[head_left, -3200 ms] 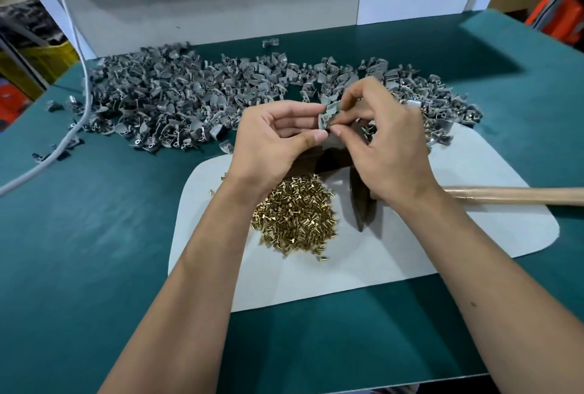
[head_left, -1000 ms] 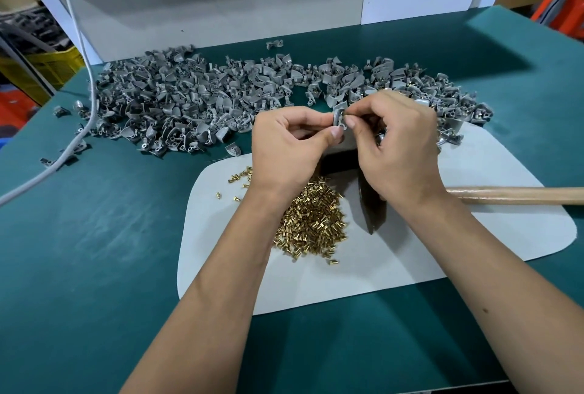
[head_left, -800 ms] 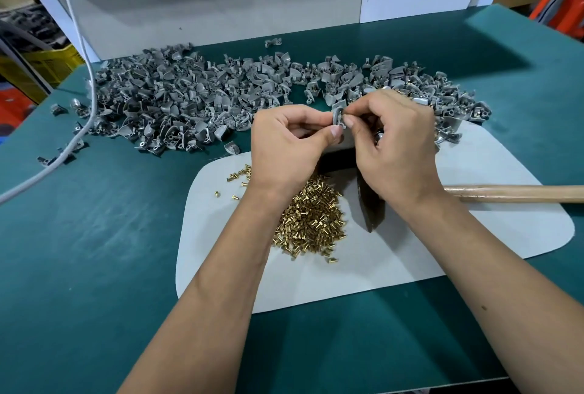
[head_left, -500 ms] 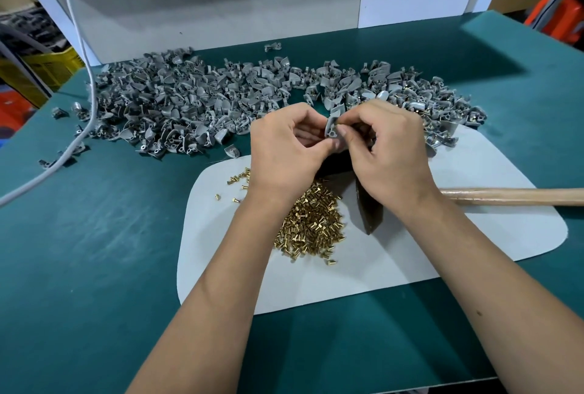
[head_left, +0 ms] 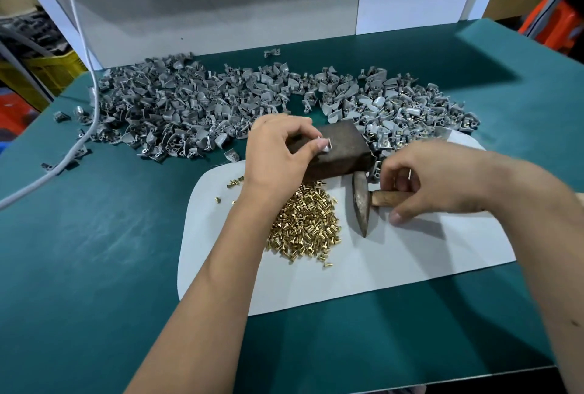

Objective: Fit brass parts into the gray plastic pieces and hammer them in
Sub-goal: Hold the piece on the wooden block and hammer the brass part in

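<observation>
Gray plastic piece [head_left: 326, 144] pinched on the block [head_left: 343, 148] by left hand [head_left: 278, 156]; right hand [head_left: 436, 183], loosely curled, empty, reaches over the hammer handle [head_left: 387, 198]

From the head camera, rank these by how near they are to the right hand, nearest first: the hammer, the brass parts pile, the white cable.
1. hammer: wooden handle directly under the right hand.
2. brass parts pile: on the white mat, toward the left.
3. white cable: far left on the green table.
</observation>
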`<state>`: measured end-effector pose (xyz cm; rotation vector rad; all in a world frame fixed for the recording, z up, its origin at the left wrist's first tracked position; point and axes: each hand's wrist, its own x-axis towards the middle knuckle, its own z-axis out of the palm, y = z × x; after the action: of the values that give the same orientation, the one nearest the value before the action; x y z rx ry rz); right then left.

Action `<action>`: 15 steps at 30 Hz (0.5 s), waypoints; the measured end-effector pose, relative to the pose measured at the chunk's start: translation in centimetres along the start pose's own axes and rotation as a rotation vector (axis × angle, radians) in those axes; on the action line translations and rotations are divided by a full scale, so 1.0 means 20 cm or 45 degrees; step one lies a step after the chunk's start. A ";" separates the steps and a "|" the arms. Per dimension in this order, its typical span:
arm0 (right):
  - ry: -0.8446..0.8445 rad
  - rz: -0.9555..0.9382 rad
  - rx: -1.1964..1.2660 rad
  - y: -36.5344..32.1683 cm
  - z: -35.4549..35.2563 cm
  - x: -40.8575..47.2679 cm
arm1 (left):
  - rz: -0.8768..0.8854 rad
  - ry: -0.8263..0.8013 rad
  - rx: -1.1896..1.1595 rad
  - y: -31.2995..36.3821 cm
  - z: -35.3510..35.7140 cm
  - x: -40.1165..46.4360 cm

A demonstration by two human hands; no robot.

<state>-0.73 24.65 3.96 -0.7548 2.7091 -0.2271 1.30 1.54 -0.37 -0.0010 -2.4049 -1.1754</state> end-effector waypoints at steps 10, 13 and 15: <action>0.249 -0.176 0.380 0.03 -0.10 -0.02 | -0.215 -0.079 -0.245 -0.05 -0.02 0.01; 0.538 -0.196 0.408 -0.04 -0.09 0.02 | -0.231 -0.087 -0.248 -0.04 -0.01 0.01; 0.650 -0.191 0.407 -0.10 -0.06 0.05 | -0.237 -0.091 -0.242 -0.04 -0.01 0.01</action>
<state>-1.02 22.57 5.39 -0.8975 2.9571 -0.9834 0.95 0.84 -0.76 0.1254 -2.3854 -1.5092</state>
